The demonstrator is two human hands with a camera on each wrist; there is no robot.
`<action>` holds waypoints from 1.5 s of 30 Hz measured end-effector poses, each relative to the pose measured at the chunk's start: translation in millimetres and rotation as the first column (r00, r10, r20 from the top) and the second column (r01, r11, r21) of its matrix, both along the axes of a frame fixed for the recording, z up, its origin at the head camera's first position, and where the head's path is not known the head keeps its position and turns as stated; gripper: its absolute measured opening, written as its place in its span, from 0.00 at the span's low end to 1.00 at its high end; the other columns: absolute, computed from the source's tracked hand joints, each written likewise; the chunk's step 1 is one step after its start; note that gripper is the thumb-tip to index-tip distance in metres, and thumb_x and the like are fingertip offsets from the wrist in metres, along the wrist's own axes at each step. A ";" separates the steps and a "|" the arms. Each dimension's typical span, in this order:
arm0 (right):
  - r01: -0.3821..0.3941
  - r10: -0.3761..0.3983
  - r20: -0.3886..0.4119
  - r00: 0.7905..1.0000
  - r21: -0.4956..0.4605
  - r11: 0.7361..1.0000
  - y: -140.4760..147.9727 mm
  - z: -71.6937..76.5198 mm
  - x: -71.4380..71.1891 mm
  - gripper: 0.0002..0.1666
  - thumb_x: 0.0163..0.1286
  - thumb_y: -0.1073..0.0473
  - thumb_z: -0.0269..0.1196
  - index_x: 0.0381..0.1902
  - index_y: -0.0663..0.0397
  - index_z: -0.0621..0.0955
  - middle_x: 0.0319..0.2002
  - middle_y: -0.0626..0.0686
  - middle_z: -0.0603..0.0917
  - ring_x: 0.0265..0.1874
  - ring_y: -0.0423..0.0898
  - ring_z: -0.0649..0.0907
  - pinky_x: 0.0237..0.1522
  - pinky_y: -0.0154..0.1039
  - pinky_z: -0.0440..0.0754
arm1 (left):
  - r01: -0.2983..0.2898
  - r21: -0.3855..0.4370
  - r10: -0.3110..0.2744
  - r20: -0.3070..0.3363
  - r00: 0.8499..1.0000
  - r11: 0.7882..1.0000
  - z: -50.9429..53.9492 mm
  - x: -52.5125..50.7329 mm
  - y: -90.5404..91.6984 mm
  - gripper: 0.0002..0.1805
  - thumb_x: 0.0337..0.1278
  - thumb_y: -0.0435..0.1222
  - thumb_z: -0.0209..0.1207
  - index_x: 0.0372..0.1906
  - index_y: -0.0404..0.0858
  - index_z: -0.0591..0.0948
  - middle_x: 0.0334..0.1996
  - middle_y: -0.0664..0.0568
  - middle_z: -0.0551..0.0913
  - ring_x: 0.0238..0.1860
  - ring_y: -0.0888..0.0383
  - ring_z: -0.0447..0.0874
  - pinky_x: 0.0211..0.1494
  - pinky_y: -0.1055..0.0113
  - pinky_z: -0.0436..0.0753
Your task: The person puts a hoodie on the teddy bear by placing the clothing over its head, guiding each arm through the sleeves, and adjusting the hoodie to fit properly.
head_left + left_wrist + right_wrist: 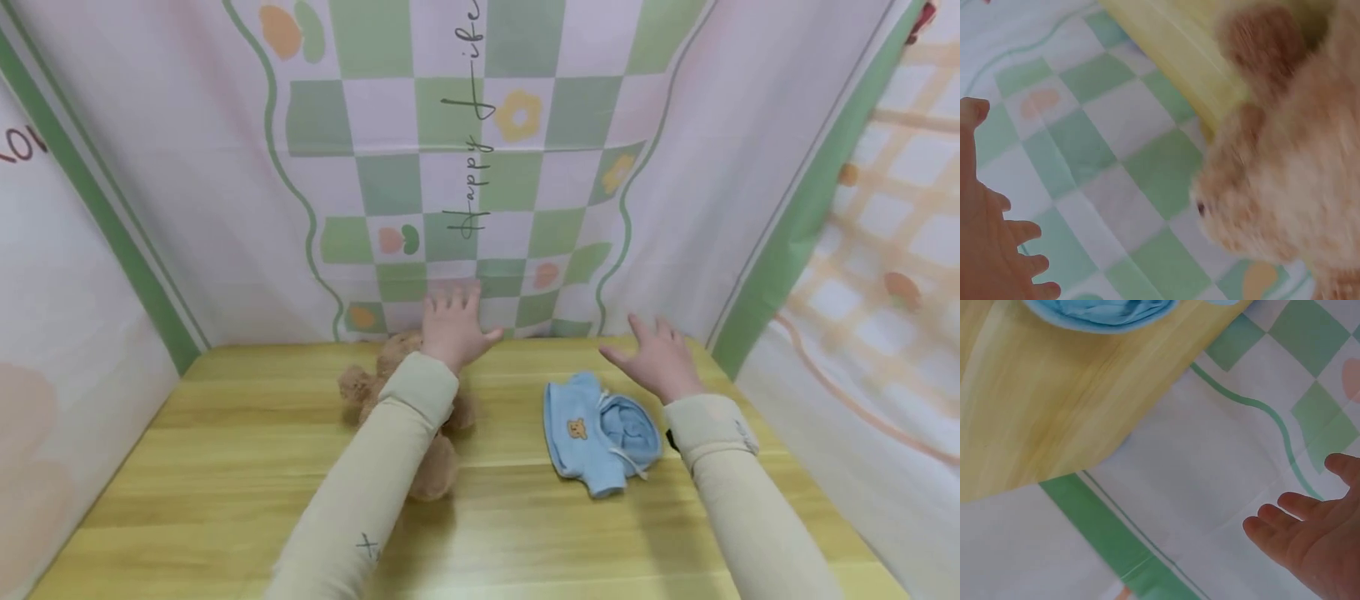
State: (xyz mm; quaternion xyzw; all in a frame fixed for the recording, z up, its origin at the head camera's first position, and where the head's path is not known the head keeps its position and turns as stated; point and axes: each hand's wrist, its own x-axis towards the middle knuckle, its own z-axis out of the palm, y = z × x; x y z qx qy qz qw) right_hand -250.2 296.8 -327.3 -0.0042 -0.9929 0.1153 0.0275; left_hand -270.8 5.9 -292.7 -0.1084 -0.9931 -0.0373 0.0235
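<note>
A fuzzy, light brown teddy bear lies on the wooden table near the left hand. A small blue hoodie, with white strings and a little bear patch, lies near the right hand. Both hands hold nothing, fingers spread.

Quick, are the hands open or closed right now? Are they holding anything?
Left hand: open, holding nothing, near the teddy bear.
Right hand: open, holding nothing, near the blue hoodie.
</note>
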 end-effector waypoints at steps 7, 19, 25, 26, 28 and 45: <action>-0.010 0.010 0.020 1.000 -0.001 1.000 17.8 -12.8 13.2 0.55 0.67 0.29 0.49 0.73 0.67 0.52 0.66 0.82 0.53 0.63 0.79 0.56 0.63 0.72 0.57 | 0.045 -0.105 -0.047 -0.022 0.999 0.993 -6.0 13.4 43.0 0.46 0.60 0.67 0.44 0.77 0.49 0.47 0.76 0.47 0.54 0.76 0.45 0.49 0.78 0.51 0.53; -0.003 0.002 0.093 0.996 0.008 1.000 29.0 -44.3 37.0 0.55 0.65 0.29 0.53 0.69 0.73 0.59 0.61 0.83 0.62 0.57 0.79 0.66 0.56 0.69 0.68 | 0.058 -0.164 -0.074 -0.091 0.993 0.985 -46.8 34.8 98.1 0.42 0.56 0.65 0.51 0.72 0.52 0.60 0.69 0.53 0.67 0.71 0.52 0.61 0.72 0.59 0.63; -0.023 0.024 0.109 0.994 -0.008 1.000 33.6 -59.1 49.3 0.52 0.65 0.33 0.56 0.64 0.77 0.64 0.59 0.83 0.66 0.57 0.78 0.67 0.57 0.69 0.68 | 0.106 -0.108 -0.123 -0.165 0.979 0.988 -76.0 38.4 108.4 0.33 0.59 0.58 0.55 0.67 0.49 0.68 0.62 0.53 0.75 0.67 0.52 0.68 0.69 0.59 0.68; -0.030 0.031 0.107 0.994 -0.007 1.000 34.0 -61.3 51.3 0.51 0.65 0.34 0.56 0.63 0.77 0.65 0.58 0.82 0.66 0.57 0.78 0.68 0.57 0.69 0.68 | 0.115 -0.104 -0.132 -0.175 0.976 0.988 -81.0 38.1 109.4 0.32 0.59 0.57 0.55 0.66 0.49 0.70 0.61 0.53 0.76 0.66 0.52 0.69 0.68 0.60 0.69; -0.037 0.039 0.107 0.993 -0.020 0.999 34.3 -65.4 54.8 0.49 0.65 0.35 0.58 0.61 0.78 0.67 0.56 0.82 0.69 0.56 0.77 0.69 0.56 0.68 0.69 | 0.129 -0.088 -0.143 -0.178 0.974 0.988 -91.3 37.6 111.0 0.29 0.60 0.55 0.56 0.64 0.49 0.71 0.60 0.53 0.77 0.65 0.52 0.71 0.68 0.60 0.70; -0.049 0.069 0.172 0.983 -0.119 0.992 31.1 -97.9 64.8 0.49 0.55 0.31 0.64 0.51 0.75 0.74 0.45 0.72 0.80 0.44 0.66 0.81 0.48 0.60 0.78 | 0.200 -0.012 -0.200 -0.108 0.974 0.980 -141.7 38.6 120.5 0.23 0.60 0.50 0.58 0.60 0.52 0.76 0.62 0.52 0.76 0.63 0.51 0.73 0.65 0.59 0.73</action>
